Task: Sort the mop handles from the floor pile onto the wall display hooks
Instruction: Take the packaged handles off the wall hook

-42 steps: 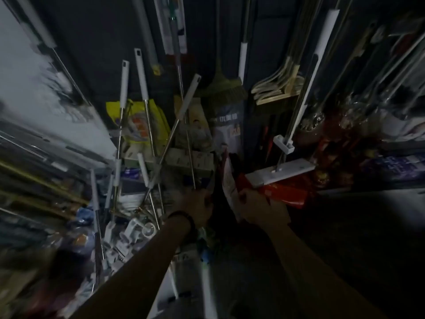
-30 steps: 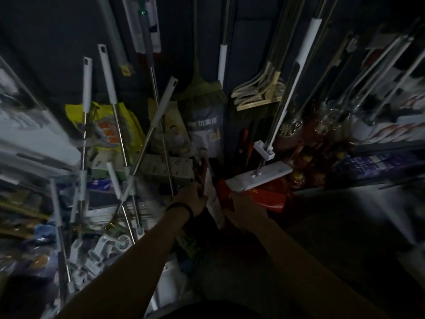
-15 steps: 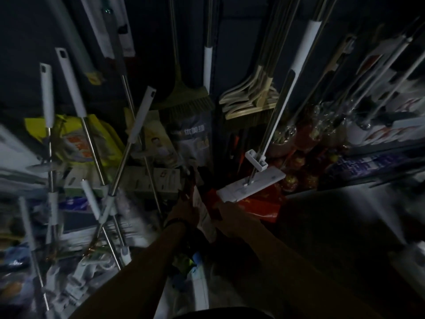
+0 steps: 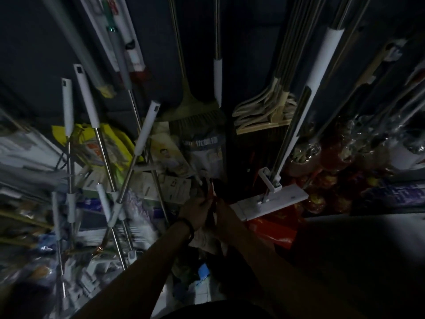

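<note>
Pretty dark in here. Left hand and right hand are pressed close together, both pinching a thin, flat red-and-white packet. The mop handles, shiny steel tubes with white plastic grips, lean criss-crossed in the pile on the left. A flat mop with a white rectangular head stands just right of the hands.

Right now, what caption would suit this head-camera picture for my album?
Dim cluttered corner: left hand and right hand hold a red-and-white packet beside a white flat mop, white-gripped mop handles leaning nearby.
</note>
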`<state>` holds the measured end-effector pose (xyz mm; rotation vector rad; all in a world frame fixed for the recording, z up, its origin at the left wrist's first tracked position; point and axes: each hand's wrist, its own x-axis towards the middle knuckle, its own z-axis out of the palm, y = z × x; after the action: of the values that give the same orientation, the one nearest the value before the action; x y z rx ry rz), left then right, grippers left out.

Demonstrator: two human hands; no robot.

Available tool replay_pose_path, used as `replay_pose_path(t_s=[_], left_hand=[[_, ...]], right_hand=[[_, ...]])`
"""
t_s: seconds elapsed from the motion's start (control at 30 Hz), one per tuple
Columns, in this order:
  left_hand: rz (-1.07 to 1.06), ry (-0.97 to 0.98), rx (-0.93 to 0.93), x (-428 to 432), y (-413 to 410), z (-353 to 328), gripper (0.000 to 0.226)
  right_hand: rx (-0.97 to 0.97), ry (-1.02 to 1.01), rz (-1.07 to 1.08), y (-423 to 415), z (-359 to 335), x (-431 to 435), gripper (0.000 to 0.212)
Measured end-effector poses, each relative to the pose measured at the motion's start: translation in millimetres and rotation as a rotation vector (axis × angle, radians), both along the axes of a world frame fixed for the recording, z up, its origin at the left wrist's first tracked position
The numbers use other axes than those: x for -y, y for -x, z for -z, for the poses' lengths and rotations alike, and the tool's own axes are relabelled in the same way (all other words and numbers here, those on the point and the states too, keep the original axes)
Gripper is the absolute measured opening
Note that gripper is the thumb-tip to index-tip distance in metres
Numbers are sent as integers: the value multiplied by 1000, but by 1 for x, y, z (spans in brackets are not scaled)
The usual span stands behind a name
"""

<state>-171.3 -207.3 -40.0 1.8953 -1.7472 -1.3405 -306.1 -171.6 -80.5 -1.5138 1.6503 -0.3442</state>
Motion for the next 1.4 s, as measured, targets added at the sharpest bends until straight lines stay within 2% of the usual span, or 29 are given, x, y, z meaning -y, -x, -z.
replay_pose_path(t_s=[0.07,0.13,0.2,0.3,0.37,0.43,0.5,0.6,0.7,0.8,0.87,1.03,1.2,1.3,1.4], left_hand=[[21,53,-52,10,6,-12,43],[78,135,-54,18,9,-21,40],[141,204,-65,24,8,-27,41],[247,221,-160,33,-2,-42,28],[287,225,-231,42,-18,-53,26],[255,197,-303,54,-35,-64,40],[169,190,-316,68,-48,-76,53],[106,278,-327,91,-56,-106,72],[197,389,-387,111,-57,-149,69],[201,425,-471,125,-60,-188,35],[175,440,-511,131,-60,-212,26],[164,466,-565,134,-65,-261,34],[109,566,-626,133,-80,-332,40],[86,650,-656,137,-91,-385,29],[57,759,-641,140,-100,-439,28]], right_hand=[[-51,147,21,0,0,5,84],[-56,253,94,3,-9,13,65],[-185,303,124,8,-20,26,48],[-302,329,114,19,-28,46,40],[-197,284,145,26,-42,54,37],[-23,293,189,38,-60,65,33],[59,347,135,44,-85,77,33],[186,449,57,41,-132,93,32],[307,523,12,36,-181,110,28],[305,516,-27,30,-225,123,33],[304,516,-31,27,-250,130,34],[331,518,-13,22,-300,136,27],[285,649,-5,11,-377,146,54],[215,792,-32,0,-435,153,49],[169,938,-53,-14,-487,161,38]])
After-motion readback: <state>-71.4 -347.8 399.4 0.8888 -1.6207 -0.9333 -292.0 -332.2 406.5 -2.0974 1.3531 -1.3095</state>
